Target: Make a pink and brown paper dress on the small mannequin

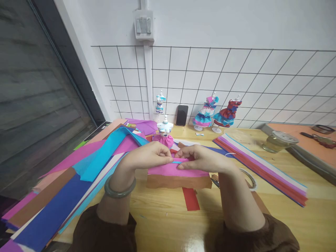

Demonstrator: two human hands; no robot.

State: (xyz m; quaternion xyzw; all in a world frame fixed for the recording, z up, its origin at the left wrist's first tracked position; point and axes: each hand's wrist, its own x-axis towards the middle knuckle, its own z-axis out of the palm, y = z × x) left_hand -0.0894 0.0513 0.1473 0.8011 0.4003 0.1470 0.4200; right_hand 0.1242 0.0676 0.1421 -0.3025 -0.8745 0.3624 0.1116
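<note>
My left hand (154, 154) pinches one end of a narrow blue strip (176, 162) that lies along the upper part of a pink crepe paper piece (168, 170). At the strip's other end, my right hand (200, 159) is closed with thumb and fingers around it and the pink paper's edge. Under the pink sheet is a brown paper piece (178, 182), and a red paper piece (191, 199) sticks out below that. Just behind my hands stands a small white mannequin (165, 129) with a gathered pink skirt (163, 140).
Long coloured paper strips (57, 199) cover the left side. Layered strips (262, 169) lie at right near a tape roll (249, 179), partly behind my forearm, and a clear container (279, 141). Along the wall stand a phone (182, 115) and dressed mannequins (206, 113).
</note>
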